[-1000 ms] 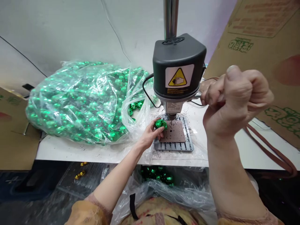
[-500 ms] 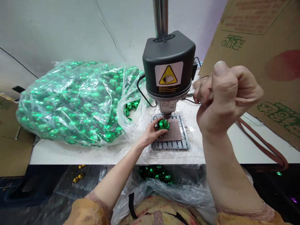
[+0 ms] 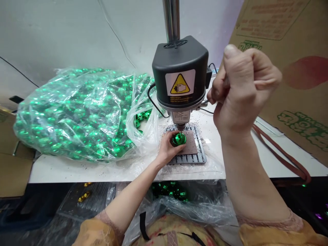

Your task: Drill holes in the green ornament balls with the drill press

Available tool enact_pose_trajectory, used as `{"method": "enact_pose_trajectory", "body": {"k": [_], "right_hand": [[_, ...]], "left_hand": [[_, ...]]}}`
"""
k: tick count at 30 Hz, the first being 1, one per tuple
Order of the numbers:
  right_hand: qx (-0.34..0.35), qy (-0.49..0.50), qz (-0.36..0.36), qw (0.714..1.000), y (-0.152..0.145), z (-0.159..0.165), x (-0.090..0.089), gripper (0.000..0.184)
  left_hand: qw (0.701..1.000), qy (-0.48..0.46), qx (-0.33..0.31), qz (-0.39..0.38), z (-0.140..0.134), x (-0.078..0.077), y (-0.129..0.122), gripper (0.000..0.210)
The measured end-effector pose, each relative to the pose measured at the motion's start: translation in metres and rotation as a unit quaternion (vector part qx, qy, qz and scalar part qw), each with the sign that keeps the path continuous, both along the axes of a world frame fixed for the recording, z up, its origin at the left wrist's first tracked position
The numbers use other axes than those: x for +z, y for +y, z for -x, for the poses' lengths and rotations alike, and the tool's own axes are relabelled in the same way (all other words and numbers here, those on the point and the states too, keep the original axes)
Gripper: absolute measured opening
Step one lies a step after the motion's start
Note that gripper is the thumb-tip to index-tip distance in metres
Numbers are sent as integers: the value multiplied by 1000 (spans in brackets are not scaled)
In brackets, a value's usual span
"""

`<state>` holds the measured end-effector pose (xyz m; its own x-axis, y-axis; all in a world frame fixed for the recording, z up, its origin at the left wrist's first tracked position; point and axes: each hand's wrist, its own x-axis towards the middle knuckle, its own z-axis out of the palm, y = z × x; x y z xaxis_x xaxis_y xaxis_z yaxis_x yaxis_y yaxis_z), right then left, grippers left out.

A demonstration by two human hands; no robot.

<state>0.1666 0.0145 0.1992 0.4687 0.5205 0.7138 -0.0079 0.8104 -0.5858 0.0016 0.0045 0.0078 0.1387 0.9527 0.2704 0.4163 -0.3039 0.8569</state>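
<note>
Green ball (image 3: pixel 179 138) sits pinched between left fingers (image 3: pixel 171 137) under drill (image 3: pixel 180 82).

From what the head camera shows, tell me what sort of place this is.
Probably a small workshop bench for piecework. A bench drill press stands on a white table, the left hand holds a green faceted ball under its spindle, and a clear bag of green balls lies beside it.

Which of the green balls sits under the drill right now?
The single green ball pinched by the left hand on the brown pad, directly below the drill head. All others lie in plastic bags.
</note>
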Motion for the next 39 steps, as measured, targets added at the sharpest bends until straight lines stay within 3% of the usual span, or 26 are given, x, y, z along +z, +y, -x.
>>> {"method": "enact_pose_trajectory", "body": {"k": [6, 13, 21, 29, 39], "right_hand": [[17, -19, 24, 999, 5, -5, 5, 56], [25, -1, 26, 999, -2, -4, 2, 48], [-53, 18, -20, 998, -18, 5, -22, 46], [-55, -5, -100, 993, -21, 8, -40, 42], [-68, 8, -83, 994, -24, 6, -54, 48]], "left_hand": [[1000, -17, -10, 2, -11, -6, 2, 53], [997, -68, -23, 18, -11, -16, 0, 60], [998, -57, -23, -7, -11, -21, -2, 57], [998, -53, -27, -16, -11, -21, -3, 54], [998, -50, -33, -27, -10, -22, -4, 54]]}}
